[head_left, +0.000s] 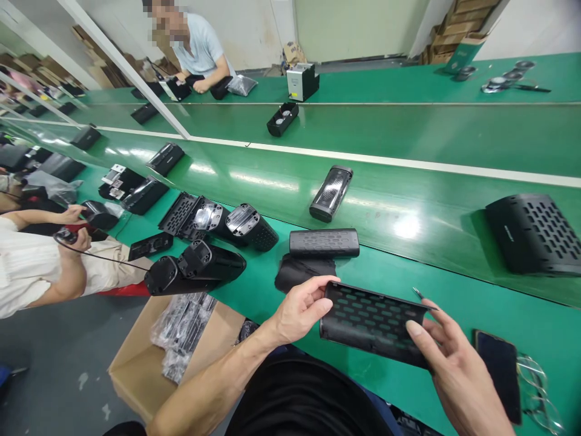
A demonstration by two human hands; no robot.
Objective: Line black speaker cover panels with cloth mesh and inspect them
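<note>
Between my two hands is a curved black perforated cover, its hollow inner side facing me. My left hand pinches its left end, thumb on the inside. At the other end my right hand grips the cover with the thumb inside and fingers behind; a thin metal tip shows just beyond those fingers, the rest of it hidden. Just past the cover, a piece of black cloth lies on the green table. Another black perforated cover rests against the cloth's far side, outer face up.
Several black speaker-like housings stand to my left. On the green belt are a shiny black unit and a large perforated housing. A phone and glasses lie right. An open carton holds wrapped parts. Co-workers sit left and opposite.
</note>
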